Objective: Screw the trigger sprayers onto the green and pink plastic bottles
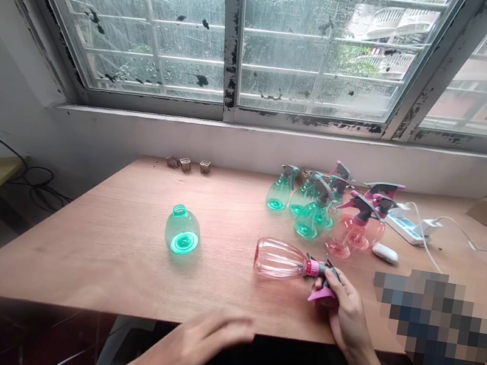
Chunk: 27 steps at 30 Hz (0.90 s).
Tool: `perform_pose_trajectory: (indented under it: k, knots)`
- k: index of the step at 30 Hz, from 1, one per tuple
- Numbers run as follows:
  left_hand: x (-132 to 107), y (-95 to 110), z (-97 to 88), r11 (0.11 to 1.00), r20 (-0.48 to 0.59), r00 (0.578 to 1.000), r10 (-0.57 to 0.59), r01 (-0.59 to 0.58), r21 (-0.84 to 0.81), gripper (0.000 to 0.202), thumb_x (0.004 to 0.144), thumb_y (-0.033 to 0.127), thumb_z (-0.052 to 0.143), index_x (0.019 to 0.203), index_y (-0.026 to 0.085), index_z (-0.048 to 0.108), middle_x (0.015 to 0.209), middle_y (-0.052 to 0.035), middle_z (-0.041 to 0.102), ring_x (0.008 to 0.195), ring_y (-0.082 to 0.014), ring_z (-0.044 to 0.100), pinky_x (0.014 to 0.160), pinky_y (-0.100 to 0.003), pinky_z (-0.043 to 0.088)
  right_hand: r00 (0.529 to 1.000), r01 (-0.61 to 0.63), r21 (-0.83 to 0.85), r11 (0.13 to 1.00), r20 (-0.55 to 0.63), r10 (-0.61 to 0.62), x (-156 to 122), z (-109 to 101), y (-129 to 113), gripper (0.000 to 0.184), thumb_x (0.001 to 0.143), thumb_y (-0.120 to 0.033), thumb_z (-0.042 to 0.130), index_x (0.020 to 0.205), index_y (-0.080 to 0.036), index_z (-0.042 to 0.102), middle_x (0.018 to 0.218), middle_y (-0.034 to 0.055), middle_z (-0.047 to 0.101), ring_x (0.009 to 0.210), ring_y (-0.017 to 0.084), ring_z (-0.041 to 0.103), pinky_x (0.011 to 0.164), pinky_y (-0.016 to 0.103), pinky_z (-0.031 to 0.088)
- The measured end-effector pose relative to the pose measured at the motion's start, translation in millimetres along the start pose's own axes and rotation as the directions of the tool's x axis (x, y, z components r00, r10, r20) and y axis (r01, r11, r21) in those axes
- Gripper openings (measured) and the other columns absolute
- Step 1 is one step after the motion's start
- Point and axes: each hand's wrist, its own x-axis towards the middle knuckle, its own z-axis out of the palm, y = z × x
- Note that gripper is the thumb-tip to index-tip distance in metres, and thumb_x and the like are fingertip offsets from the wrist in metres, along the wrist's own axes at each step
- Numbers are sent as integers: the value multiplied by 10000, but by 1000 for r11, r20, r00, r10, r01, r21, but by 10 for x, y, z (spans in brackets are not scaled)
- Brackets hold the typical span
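Over the wooden desk (pixel 88 256), I see the right hand (pixel 349 313) gripping a pink bottle (pixel 280 259) by its sprayer (pixel 322 295), probably steadying it sideways; the near left hand (pixel 199 348) is loosely spread, empty.

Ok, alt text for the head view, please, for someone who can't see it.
The right hand holds a pink spray bottle sideways by its trigger head at a wooden table; the left hand is empty. An open-necked green bottle stands left, green and pink spray bottles behind.
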Motion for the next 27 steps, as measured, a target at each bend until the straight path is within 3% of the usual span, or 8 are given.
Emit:
perform_pose_trajectory:
  k: [4,6,8,13,18,22,24,27]
  knots:
    - [727,-80,236,953,-260,962,78,4,303,937,868,206,867,1632,194,325,1708,-236,343,1591,-460,276,1224,-650,385,996,-64,-15,998,62,64,-89,197,-161,293,924,-441,803,887,-165,710,754,8,670,601,129,598,498,206,540]
    - [955,-223,300,955,-322,945,57,42,292,999,828,248,910,1624,166,312,1670,-266,394,1587,-468,280,1260,-699,269,994,-74,-66,995,80,79,-115,314,-282,320,916,-474,802,900,-171,702,734,-4,655,576,137,604,475,225,536]
    - [1071,-366,288,963,-340,940,21,72,259,976,838,240,899,1613,151,312,1607,-269,478,1540,-466,375,1242,-690,306,990,-62,-207,976,110,86,-120,427,-410,364,899,-518,804,905,-174,687,703,-13,662,510,127,589,455,237,510]
    - [963,-562,103,993,-276,960,-53,80,87,816,788,208,847,1496,136,446,1433,-235,634,1312,-433,623,1101,-593,514,946,34,-497,867,296,132,-127,585,-671,403,944,-550,717,1058,-165,688,665,0,703,454,123,533,442,250,438]
    - [624,-581,90,976,-27,1000,4,-9,-217,882,660,356,966,1423,245,538,1172,-43,803,963,-245,800,831,-304,664,818,216,-603,768,542,195,-110,377,-797,356,921,-452,769,1194,-225,735,808,36,776,647,208,695,594,312,564]
    - [546,-616,198,883,-26,997,-78,57,-466,828,753,382,906,1464,231,509,1318,-102,727,1088,-271,762,909,-355,650,951,268,-635,724,296,-92,0,190,-632,469,944,-558,708,1267,-217,707,1144,138,794,895,295,744,730,392,614]
    - [576,-634,232,885,-87,986,-141,87,-456,846,807,365,864,1521,233,430,1372,-136,673,1139,-284,728,950,-396,634,974,204,-614,763,203,-98,8,200,-482,552,967,-635,634,1287,-189,690,1165,175,798,918,318,747,752,423,623]
    - [612,-608,234,908,-141,976,-166,95,-408,940,782,366,905,1555,255,382,1429,-150,621,1252,-325,656,1080,-461,558,917,208,-488,848,399,5,-90,328,-322,683,969,-708,573,1421,-198,626,1314,195,756,1104,360,729,907,476,618]
